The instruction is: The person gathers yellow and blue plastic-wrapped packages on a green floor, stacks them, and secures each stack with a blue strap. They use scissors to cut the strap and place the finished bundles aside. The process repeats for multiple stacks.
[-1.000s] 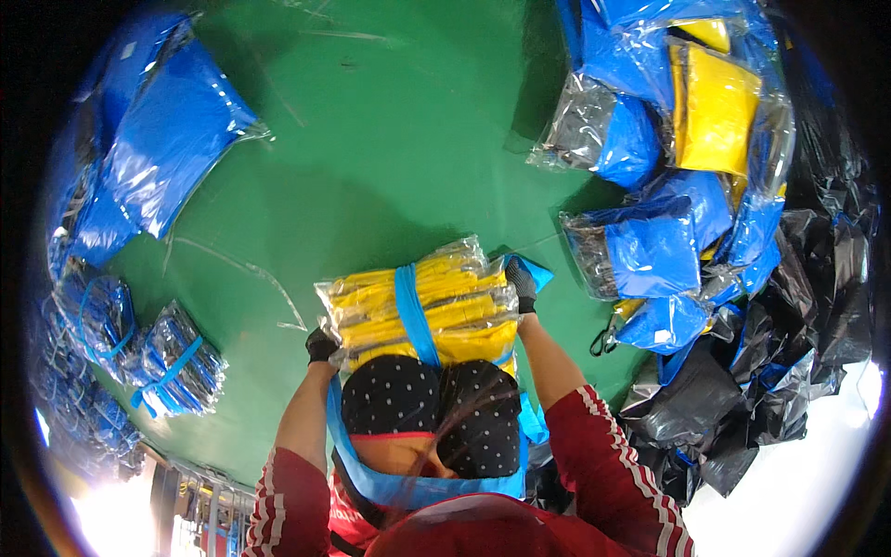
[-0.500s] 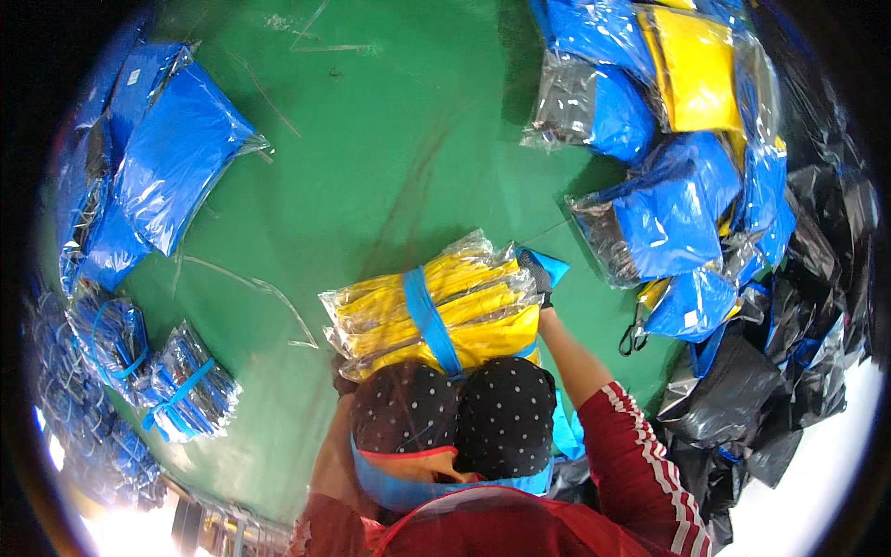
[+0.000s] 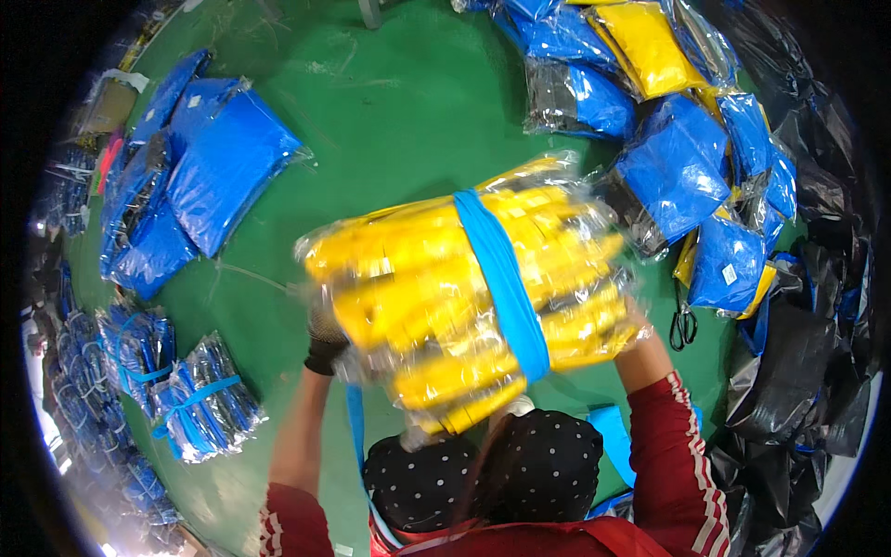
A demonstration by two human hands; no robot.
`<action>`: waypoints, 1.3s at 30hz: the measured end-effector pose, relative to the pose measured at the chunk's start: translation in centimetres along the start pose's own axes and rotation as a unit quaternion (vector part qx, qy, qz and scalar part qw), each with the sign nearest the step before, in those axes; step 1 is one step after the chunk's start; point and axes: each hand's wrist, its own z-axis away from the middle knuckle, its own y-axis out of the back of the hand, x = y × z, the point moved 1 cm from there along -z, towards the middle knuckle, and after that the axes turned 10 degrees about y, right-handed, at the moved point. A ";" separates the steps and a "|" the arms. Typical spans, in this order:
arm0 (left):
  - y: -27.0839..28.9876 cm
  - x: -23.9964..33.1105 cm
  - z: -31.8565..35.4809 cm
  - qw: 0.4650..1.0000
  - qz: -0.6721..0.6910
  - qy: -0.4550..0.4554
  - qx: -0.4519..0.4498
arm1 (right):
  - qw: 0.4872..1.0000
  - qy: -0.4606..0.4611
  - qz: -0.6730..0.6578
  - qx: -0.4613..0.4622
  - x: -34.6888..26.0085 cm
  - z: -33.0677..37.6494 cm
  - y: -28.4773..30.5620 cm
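place: packing or warehouse floor | floor: painted green floor [image 3: 390, 102], goods laid straight on it | left of the hands: blue bagged packs [image 3: 218, 172] and strapped bundles [image 3: 200, 408] | right of the hands: heap of blue and yellow bags [image 3: 677, 167], black sacks [image 3: 798, 371], scissors [image 3: 684, 327]

Yellow bundle held above the green floor

The yellow bundle [image 3: 473, 302], clear-wrapped flat packets stacked and cinched around the middle by a blue strap [image 3: 501, 278], is lifted off the green floor [image 3: 390, 121], tilted with its right end higher, gripped at both ends.
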 end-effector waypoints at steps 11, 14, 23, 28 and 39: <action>4.5 10.1 4.6 0.940 -0.263 -0.201 0.086 | 0.924 0.125 0.362 -0.020 0.7 4.2 3.6; 2.8 9.4 6.9 0.946 -0.295 -0.131 -0.025 | 0.915 0.103 0.380 -0.083 1.7 7.5 5.4; 4.3 11.3 14.7 0.865 -0.378 -0.165 -0.287 | 0.829 0.075 0.519 -0.192 2.8 16.1 7.9; 4.1 11.4 12.9 0.863 -0.395 -0.123 -0.290 | 0.817 -0.053 0.553 -0.154 6.7 16.2 9.6; 6.3 13.9 14.4 0.883 -0.304 0.281 -0.222 | 0.807 -0.034 0.578 -0.115 2.8 11.5 7.6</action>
